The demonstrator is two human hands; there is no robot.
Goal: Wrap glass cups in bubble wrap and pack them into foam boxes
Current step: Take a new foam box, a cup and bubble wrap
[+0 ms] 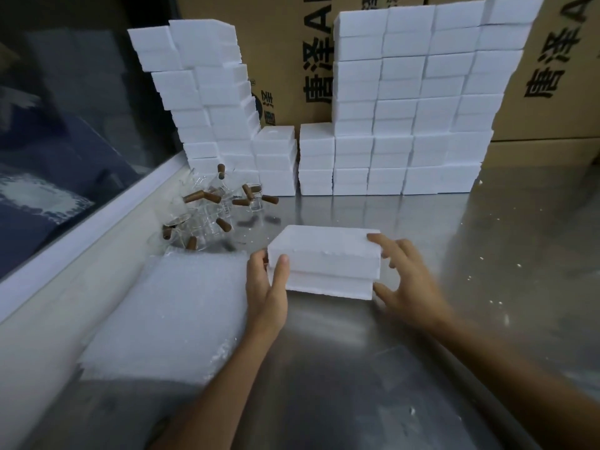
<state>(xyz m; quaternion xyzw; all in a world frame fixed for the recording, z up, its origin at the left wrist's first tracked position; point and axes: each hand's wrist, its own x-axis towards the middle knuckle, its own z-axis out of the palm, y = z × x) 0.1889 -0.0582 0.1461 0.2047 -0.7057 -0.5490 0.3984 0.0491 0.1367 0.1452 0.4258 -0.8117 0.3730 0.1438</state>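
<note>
Where the cardboard cartons (292, 43) stand behind everything, we record large black print turned sideways: the characters 唐泽 followed by a Latin "A", repeated on the carton at far right; the remaining letters are cut off or hidden by the stacks.

Item, foam box (324, 263): white, lid on, a seam visible between lid and base, resting on the steel surface (487, 238) near centre. Our left hand (266, 287) grips its left end, thumb curled across the front face. Our right hand (406, 280) sits at its right end with spread, slightly bent fingers, the forefinger on the top corner and the thumb at the lower corner; we cannot tell how firmly it holds.

Item, bubble wrap (168, 313): a pale stack of sheets lying flat on the surface just left of the box, under our left forearm.

Item, glass cups (207, 209): a loose cluster of clear vessels with brown cylindrical handles, some tipped over, behind the wrap and against the white window ledge (97, 235).

Item, stacked foam boxes (412, 118): a tall, wide block at the back right and a leaning stack (201, 92) at the back left, with lower stacks between them, all well apart from the held box.

Item, white foam crumbs (496, 302) scattered over the right of the surface.
</note>
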